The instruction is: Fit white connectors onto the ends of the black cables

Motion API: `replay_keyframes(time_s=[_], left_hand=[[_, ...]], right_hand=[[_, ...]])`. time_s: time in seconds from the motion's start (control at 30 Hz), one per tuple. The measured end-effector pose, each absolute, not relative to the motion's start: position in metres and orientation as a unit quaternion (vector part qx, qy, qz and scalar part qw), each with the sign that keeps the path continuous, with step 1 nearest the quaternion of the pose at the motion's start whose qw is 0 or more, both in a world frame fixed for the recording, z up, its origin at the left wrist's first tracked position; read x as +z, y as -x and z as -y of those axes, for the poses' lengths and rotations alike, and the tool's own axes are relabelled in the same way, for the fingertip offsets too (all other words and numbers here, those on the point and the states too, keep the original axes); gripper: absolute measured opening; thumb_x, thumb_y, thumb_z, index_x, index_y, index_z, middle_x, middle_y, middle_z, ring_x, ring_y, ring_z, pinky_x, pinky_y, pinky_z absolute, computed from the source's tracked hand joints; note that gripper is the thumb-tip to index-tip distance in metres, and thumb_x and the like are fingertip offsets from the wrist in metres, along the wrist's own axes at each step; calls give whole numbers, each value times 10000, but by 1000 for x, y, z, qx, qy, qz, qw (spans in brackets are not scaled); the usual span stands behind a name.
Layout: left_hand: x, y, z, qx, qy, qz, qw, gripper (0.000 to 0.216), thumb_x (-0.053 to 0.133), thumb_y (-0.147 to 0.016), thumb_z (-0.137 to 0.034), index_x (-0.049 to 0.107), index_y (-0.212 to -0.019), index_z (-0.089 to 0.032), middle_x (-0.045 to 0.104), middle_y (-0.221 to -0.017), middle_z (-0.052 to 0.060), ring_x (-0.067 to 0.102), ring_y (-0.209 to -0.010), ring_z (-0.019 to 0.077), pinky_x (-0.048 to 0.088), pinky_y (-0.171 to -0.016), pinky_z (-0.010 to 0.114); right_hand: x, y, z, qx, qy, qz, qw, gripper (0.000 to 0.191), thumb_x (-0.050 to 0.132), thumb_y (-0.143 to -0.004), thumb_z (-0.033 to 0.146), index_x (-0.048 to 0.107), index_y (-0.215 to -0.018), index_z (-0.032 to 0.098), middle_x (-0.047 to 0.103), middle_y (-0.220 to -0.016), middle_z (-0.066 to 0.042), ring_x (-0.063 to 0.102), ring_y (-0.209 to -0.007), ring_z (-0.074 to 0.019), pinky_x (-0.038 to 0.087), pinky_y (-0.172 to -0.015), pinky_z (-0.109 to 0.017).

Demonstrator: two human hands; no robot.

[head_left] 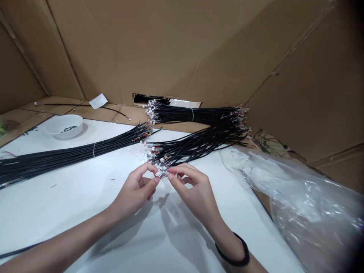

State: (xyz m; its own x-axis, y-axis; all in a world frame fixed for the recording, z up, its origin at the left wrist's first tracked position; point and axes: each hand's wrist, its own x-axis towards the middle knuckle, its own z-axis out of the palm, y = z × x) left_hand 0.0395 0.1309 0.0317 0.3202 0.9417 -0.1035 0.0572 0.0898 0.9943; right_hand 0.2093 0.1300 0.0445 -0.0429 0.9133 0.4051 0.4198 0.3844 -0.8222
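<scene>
Our forearms come in from the bottom edge, the right wrist wearing a black band (236, 254), and both lie over a white sheet (85, 212) that covers the table.

At far left a long cable bundle (57, 156) lies on the sheet, tied with a thin band, its wire ends pointing toward the middle. Behind it sits a white bowl (64, 125) with small dark bits inside. Past the bowl, on the cardboard, a single cable (82, 105) runs beside a paper slip (98, 101).

Our left hand (135, 191) is curled, thumb and forefinger pinched together on a small white connector (161, 173). Our right hand (196, 191) meets it from the other side, fingers bent and its fingertips closed on the same connector. That connector sits just above the sheet, at the near end of a fanned bundle (199, 143) that stretches back and to the right.

Behind this one a far bundle (196, 113) lies across the cardboard, white plugs at its left end. At right a clear plastic bag (307, 197) is crumpled at the sheet's edge. Cardboard walls (199, 45) close off the back.
</scene>
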Motion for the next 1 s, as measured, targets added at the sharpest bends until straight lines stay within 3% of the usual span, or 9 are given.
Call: replay_keyframes(time_s=[0.3, 0.5, 0.67, 1.0], left_hand=[[30, -40, -133, 386, -552, -461, 578, 169, 533, -892, -360, 451, -935, -219, 474, -486, -99, 348, -413, 59, 234, -405, 153], [31, -41, -134, 369, -567, -447, 586, 130, 552, -847, -298, 492, -898, -195, 452, -483, -93, 390, -444, 70, 269, -437, 169], [31, -40, -133, 365, -567, -437, 595, 122, 542, -798, -249, 517, -896, -181, 493, -548, -71, 464, -510, 87, 347, -514, 196], [36, -39, -134, 353, -558, -457, 596, 144, 530, -844, -293, 503, -928, -180, 505, -504, -75, 398, -470, 78, 287, -487, 195]], right_hand=[[42, -211, -120, 98, 406, 767, 487, 218, 578, -861, 79, 724, -965, 204, 667, -784, -67, 616, -690, -165, 466, -503, -262], [38, -206, -117, 164, 379, 758, 504, 203, 593, -849, 54, 685, -951, 203, 613, -768, -45, 572, -650, -144, 454, -484, -240], [37, -205, -117, 206, 397, 740, 502, 175, 567, -872, 74, 676, -919, 202, 626, -896, -69, 607, -703, -140, 495, -496, -226], [33, -206, -117, 184, 383, 757, 496, 163, 554, -870, 44, 632, -929, 176, 657, -1057, -120, 658, -850, -158, 522, -547, -213]])
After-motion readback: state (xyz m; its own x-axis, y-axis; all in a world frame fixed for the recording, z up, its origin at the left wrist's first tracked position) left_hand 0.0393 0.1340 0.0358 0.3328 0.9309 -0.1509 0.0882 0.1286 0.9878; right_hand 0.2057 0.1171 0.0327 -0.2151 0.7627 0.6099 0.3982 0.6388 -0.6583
